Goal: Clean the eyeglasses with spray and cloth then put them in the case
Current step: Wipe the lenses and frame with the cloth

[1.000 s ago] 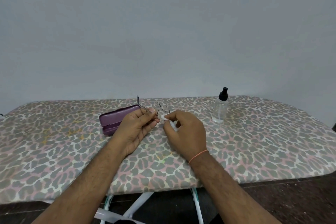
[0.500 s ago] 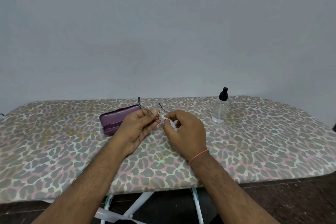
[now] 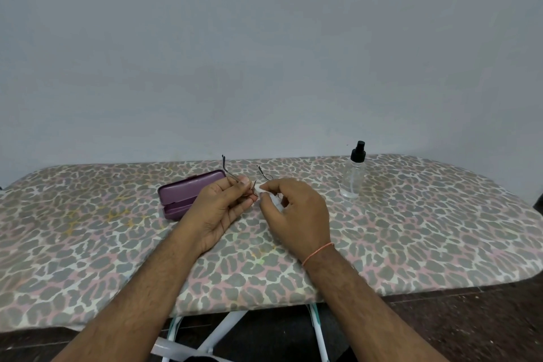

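Holding one pair of eyeglasses (image 3: 261, 178) above the ironing board (image 3: 411, 229), the left hand (image 3: 223, 209) pinches its frame; the right hand (image 3: 296, 211) pinches one white cloth (image 3: 260, 189) against it. One purple case (image 3: 188, 194) lies open, and one spray bottle (image 3: 352, 175) stands right.

Thin wire eyeglasses (image 3: 258, 178) held mid-air, temples up; white cloth (image 3: 260, 190) on lens; purple case (image 3: 188, 194) open; clear spray bottle (image 3: 353, 173) upright.

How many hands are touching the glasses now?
2. The left hand pinches the glasses by the frame; the right hand presses a white cloth on one lens.
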`<state>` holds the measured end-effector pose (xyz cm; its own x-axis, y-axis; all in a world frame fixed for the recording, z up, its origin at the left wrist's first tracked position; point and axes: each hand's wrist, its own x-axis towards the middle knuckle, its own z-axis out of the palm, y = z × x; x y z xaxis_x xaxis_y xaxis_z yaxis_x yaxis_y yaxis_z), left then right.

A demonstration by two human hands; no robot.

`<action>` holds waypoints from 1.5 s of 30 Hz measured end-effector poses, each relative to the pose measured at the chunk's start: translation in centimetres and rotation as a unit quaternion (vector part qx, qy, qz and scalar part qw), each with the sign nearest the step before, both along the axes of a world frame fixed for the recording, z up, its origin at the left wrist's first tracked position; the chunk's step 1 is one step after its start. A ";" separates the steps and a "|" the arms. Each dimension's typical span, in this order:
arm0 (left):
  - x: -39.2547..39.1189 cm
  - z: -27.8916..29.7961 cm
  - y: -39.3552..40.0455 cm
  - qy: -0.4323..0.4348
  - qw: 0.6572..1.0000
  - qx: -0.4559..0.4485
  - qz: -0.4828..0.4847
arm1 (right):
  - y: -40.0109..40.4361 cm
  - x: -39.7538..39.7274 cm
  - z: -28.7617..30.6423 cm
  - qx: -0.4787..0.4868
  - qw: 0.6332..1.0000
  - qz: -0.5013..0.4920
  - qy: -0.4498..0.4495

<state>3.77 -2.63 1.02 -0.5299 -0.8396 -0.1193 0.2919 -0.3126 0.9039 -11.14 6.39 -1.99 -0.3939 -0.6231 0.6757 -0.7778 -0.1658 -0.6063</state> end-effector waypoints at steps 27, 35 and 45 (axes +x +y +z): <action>-0.2 -0.1 -0.1 -0.008 1.000 0.009 0.004 | 0.0 -0.4 0.2 -0.016 1.000 -0.018 -0.019; -0.2 -0.1 -0.1 0.004 1.000 0.021 0.008 | 0.3 -0.5 0.1 0.016 0.997 0.039 -0.067; -0.2 -0.4 -0.5 -0.022 1.000 0.014 0.011 | 0.9 -7.7 0.5 0.037 0.987 -0.031 -0.153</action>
